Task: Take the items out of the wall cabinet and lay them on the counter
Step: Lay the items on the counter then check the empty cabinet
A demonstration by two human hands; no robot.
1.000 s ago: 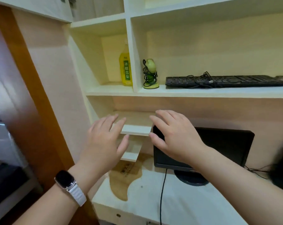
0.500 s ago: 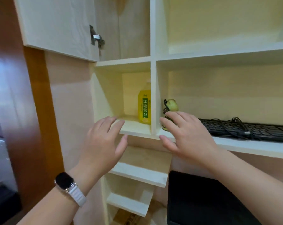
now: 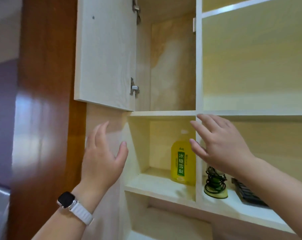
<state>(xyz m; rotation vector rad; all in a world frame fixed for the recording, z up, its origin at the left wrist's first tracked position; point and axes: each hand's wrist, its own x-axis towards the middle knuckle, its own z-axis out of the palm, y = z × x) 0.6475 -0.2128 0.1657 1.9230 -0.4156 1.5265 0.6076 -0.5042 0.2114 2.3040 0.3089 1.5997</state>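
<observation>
A yellow drink bottle (image 3: 182,163) with a green label stands upright in the small cubby of the pale wall cabinet (image 3: 164,113). My left hand (image 3: 101,156), with a white-strapped watch on the wrist, is raised to the left of that cubby, fingers spread, holding nothing. My right hand (image 3: 219,144) is raised in front of the cabinet's vertical divider, to the right of the bottle, also spread with nothing in it. Under it stands a small green object wrapped in black cable (image 3: 215,185). A black keyboard (image 3: 247,193) lies partly hidden behind my right forearm.
The cabinet door (image 3: 105,52) above hangs open to the left, showing nothing in the visible part of the upper compartment (image 3: 171,66). A glossy brown wooden panel (image 3: 44,101) runs down the left side. More shelves (image 3: 164,220) lie below the cubby.
The view has tilted upward: the monitor and counter have dropped out of sight and the open upper compartment has come into view. Both hands have risen, still spread, holding nothing.
</observation>
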